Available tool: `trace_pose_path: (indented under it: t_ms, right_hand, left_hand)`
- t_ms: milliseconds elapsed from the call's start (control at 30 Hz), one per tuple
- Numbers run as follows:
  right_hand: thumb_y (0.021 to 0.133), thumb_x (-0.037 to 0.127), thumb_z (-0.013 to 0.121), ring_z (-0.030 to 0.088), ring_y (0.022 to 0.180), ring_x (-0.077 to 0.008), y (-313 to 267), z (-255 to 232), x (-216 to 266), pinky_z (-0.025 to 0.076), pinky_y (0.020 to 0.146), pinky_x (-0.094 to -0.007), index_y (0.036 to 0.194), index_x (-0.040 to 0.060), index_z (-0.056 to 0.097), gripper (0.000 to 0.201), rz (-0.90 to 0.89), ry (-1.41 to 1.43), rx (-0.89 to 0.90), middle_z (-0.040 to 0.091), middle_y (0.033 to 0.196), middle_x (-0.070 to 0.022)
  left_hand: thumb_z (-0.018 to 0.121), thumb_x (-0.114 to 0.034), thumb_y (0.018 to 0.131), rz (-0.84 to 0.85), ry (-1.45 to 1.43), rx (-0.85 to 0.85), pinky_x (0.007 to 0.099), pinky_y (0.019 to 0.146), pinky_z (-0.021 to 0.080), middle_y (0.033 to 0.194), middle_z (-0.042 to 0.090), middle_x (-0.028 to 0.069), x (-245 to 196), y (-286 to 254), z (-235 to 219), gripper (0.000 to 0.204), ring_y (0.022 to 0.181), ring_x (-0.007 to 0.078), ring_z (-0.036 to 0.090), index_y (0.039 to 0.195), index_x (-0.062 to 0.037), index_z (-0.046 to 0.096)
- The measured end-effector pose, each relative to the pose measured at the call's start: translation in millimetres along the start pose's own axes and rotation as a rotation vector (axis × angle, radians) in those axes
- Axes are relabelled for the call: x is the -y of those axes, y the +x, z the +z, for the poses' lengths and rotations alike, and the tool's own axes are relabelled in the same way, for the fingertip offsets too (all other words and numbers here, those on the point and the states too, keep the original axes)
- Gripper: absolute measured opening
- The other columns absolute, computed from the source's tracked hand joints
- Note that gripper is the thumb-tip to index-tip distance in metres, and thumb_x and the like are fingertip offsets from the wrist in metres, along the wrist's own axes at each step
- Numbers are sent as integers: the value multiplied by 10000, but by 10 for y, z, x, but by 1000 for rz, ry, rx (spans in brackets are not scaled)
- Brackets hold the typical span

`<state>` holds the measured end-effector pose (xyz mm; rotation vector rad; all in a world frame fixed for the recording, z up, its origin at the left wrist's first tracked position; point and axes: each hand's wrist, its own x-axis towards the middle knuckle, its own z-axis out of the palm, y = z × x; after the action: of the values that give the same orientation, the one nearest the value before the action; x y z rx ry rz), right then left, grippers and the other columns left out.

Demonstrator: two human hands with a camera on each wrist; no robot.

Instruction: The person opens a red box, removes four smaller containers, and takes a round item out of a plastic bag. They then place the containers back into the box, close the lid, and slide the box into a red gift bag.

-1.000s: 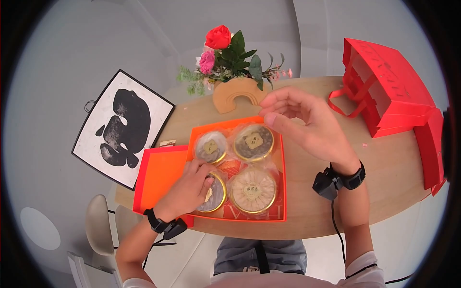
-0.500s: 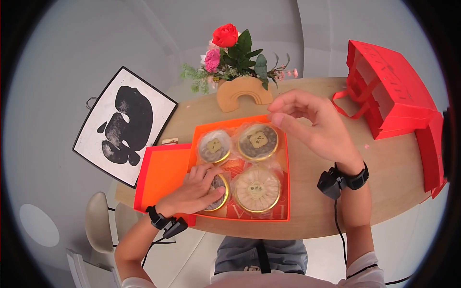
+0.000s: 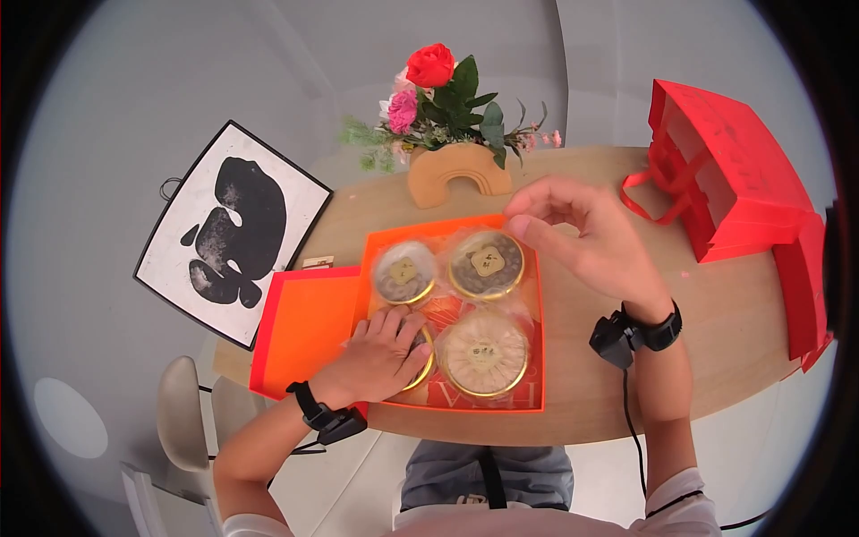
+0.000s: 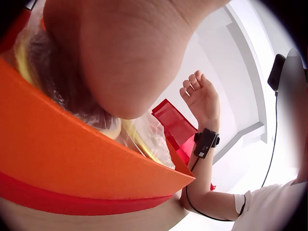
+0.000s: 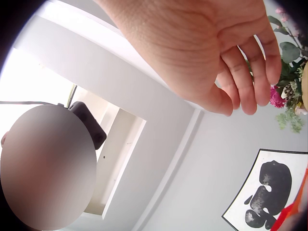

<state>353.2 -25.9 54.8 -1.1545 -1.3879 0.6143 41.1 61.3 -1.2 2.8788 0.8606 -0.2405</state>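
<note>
An orange box holds several round, gold-rimmed tins in clear wrap. My left hand rests over the lower-left tin, palm down with fingers extended, covering most of it. Beside it lies a pale pleated tin; behind are two darker tins, one at left and one at right. In the left wrist view, the heel of my left hand is above the box wall. My right hand hovers empty by the box's back-right corner, fingers loosely bent, also visible in the right wrist view.
An orange lid or tray with red edges sits left of the box. Behind stand a framed black-and-white picture and a wooden arch vase with flowers. A red bag lies at the right of the wooden table.
My left hand has shifted right over the lower-left tin, its fingers more spread. My right hand keeps nearly the same pose. The head view has moved slightly.
</note>
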Motion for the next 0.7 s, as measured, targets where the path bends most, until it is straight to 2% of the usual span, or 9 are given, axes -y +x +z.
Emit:
trace_pose_path:
  t_ms: [100,167,200,267,400,467,500,567,700]
  right_hand:
    - [938,174,733,664,848,-85,8,52,-88,519,781,-252,1062,1,708,214,5,0,5,729,894,-26]
    - [950,148,706,669,863,-94,6,100,-249,522,796,-246,1078,-7,693,201,119,153,-1,730,920,-26]
    - [950,148,706,669,863,-94,4,108,-339,522,796,-246,1078,-7,693,201,113,141,-6,730,920,-26]
    - [959,134,678,638,810,-76,-14,101,-561,496,721,-234,1049,4,678,158,185,269,-119,700,887,-5]
    - [970,150,655,563,722,-52,-163,-22,-1024,429,629,-226,1001,43,660,112,313,287,-243,631,813,23]
    - [984,211,638,482,672,-60,-295,-46,-1198,373,614,-229,953,90,631,126,443,449,-383,552,772,36]
    - [984,211,638,482,672,-60,-359,-64,-1323,373,614,-229,953,90,631,126,445,443,-388,552,772,36]
    - [988,212,628,478,664,-59,-455,-91,-1520,374,608,-228,953,93,617,124,486,502,-405,531,748,42]
    - [987,202,630,490,671,-57,-499,-71,-1631,385,607,-224,964,86,623,118,486,451,-392,544,758,38]
  left_hand:
    - [350,-451,1073,18,11,-39,508,1067,365,1378,435,217,35,1,39,541,1293,389,424,1432,-53,425]
    - [353,-454,1072,3,1,-13,513,1065,366,1386,434,216,39,-1,26,550,1296,391,421,1436,-49,422]
    - [353,-454,1072,13,1,-24,513,1065,366,1386,434,216,52,3,30,550,1296,391,421,1436,-49,422]
    - [394,-449,1061,34,27,-57,509,1045,403,1380,454,219,78,-7,65,562,1266,391,453,1444,-39,427]
    - [487,-403,1035,76,6,-145,497,1033,442,1415,463,220,31,-103,-46,554,1273,398,475,1457,-47,440]
    - [596,-373,986,52,-30,-89,476,1057,454,1473,452,212,-48,-225,-241,597,1311,400,478,1474,-59,456]
    - [596,-373,986,59,-33,-89,476,1057,454,1473,452,212,-50,-269,-305,597,1311,400,478,1474,-59,456]
    - [670,-426,937,55,-62,25,467,1107,425,1537,406,203,-11,-333,-413,702,1369,402,441,1500,-68,449]
    - [743,-455,876,61,-164,70,462,1131,406,1560,382,197,87,-348,-411,819,1378,403,434,1516,-52,429]
